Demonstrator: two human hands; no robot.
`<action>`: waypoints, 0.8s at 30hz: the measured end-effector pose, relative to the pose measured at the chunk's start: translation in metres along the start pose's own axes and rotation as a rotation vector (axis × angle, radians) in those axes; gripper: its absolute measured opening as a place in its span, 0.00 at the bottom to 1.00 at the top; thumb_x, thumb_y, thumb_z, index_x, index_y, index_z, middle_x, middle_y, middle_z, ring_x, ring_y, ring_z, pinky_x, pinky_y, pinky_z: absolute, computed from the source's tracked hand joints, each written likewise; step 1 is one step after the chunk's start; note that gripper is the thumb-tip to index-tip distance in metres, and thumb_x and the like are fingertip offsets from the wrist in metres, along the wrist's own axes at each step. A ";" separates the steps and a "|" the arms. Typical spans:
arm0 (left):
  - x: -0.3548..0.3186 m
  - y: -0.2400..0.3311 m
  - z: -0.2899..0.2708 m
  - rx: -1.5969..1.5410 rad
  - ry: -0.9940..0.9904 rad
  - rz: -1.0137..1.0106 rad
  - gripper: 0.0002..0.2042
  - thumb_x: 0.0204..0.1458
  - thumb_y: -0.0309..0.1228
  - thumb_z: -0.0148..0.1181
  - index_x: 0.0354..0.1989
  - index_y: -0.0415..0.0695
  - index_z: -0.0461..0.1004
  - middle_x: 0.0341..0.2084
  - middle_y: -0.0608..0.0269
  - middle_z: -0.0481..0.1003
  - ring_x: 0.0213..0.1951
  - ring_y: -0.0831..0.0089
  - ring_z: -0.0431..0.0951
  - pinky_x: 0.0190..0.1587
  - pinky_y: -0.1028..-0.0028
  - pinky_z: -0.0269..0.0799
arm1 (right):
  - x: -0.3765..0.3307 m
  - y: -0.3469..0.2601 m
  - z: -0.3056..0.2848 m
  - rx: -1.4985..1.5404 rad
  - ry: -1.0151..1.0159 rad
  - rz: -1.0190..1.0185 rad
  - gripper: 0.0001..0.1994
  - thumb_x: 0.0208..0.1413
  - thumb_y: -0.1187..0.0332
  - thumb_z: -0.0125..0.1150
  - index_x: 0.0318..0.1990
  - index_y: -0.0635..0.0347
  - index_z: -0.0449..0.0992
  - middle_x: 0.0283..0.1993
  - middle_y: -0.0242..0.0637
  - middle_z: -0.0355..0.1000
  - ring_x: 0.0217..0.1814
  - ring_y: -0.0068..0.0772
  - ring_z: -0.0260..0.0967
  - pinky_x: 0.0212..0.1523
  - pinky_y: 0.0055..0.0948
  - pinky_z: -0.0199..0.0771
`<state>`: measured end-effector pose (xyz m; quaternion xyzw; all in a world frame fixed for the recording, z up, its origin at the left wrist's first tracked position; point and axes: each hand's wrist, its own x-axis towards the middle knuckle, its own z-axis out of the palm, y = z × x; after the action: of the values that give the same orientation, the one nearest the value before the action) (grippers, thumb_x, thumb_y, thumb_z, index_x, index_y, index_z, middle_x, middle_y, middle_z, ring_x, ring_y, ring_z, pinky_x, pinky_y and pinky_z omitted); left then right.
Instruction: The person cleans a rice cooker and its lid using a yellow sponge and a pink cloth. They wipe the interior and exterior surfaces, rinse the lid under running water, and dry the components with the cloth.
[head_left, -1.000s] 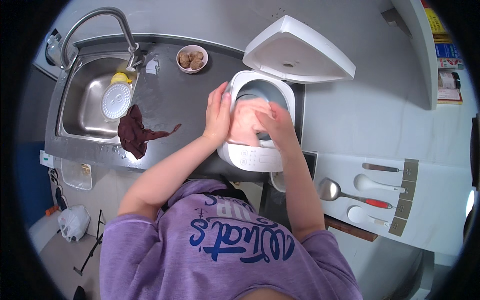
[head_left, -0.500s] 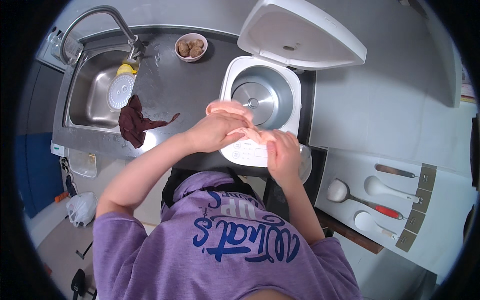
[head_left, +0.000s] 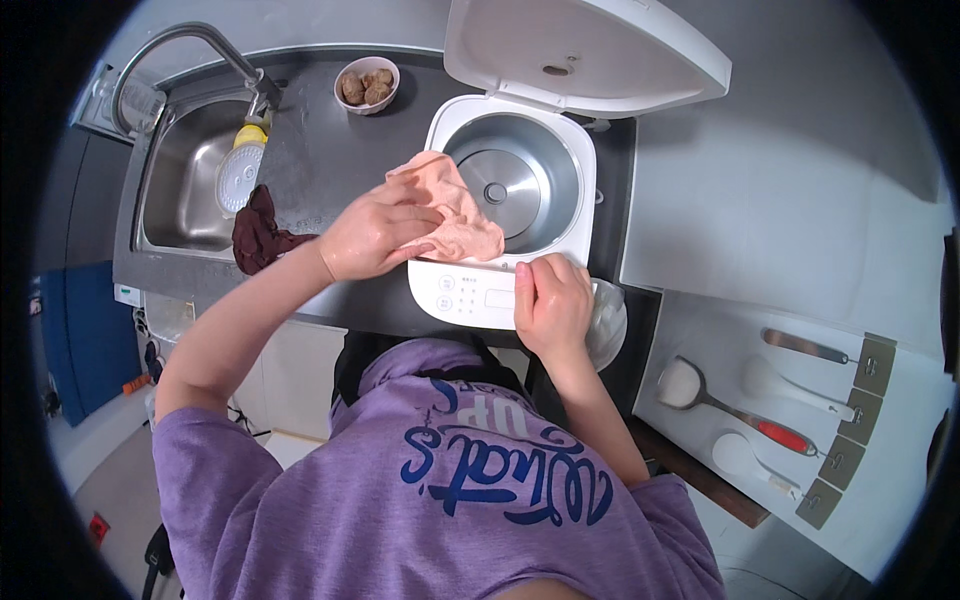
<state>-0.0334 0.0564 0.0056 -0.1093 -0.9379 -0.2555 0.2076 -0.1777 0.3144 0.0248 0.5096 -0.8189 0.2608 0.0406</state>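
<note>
A white rice cooker (head_left: 462,292) stands in front of me on the dark counter, its lid (head_left: 600,50) raised. Bare metal shows inside its round cavity (head_left: 500,170). My left hand (head_left: 372,232) is closed on a light pink cloth (head_left: 440,190), which spreads over the cooker's left rim and hangs partly across the cavity. At the front right edge of the cooker, my right hand (head_left: 555,305) is curled over the rim with the thumb on the front panel. No cloth shows in that hand.
Left of the cooker are a dark maroon cloth (head_left: 258,238), a metal sink (head_left: 185,195) with a curved tap (head_left: 200,30), and a white perforated disc (head_left: 240,180). A bowl (head_left: 387,98) of brown lumps sits at the back. Several utensils, including a red-handled ladle (head_left: 683,383), hang at the right.
The pink cloth was bunched between both hands over the cooker's front. My right hand has let go of it and taken the rim; my left hand has carried it left, where it spreads out.
</note>
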 end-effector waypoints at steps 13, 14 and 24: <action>0.030 0.036 -0.002 -0.257 -0.299 -0.082 0.19 0.63 0.41 0.52 0.56 0.44 0.76 0.37 0.55 0.80 0.46 0.56 0.77 0.55 0.58 0.68 | 0.001 0.006 0.001 -0.046 0.038 0.033 0.12 0.62 0.64 0.58 0.27 0.58 0.77 0.29 0.38 0.71 0.32 0.46 0.70 0.39 0.42 0.65; 0.022 0.026 -0.012 -0.202 -0.283 -0.009 0.18 0.64 0.42 0.51 0.58 0.49 0.76 0.37 0.57 0.80 0.45 0.58 0.77 0.56 0.58 0.68 | 0.001 0.006 0.001 -0.046 0.032 0.026 0.13 0.63 0.64 0.57 0.27 0.59 0.77 0.29 0.39 0.71 0.32 0.47 0.70 0.38 0.43 0.65; 0.007 0.023 -0.017 0.090 -0.004 0.036 0.11 0.59 0.41 0.57 0.42 0.50 0.80 0.37 0.57 0.78 0.50 0.60 0.76 0.66 0.51 0.61 | 0.001 0.004 0.001 -0.070 0.029 0.030 0.13 0.62 0.64 0.58 0.26 0.58 0.76 0.29 0.38 0.71 0.32 0.45 0.71 0.38 0.43 0.65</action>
<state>-0.0268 0.0676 0.0315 -0.1175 -0.9467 -0.2091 0.2150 -0.1812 0.3139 0.0231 0.4915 -0.8345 0.2400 0.0664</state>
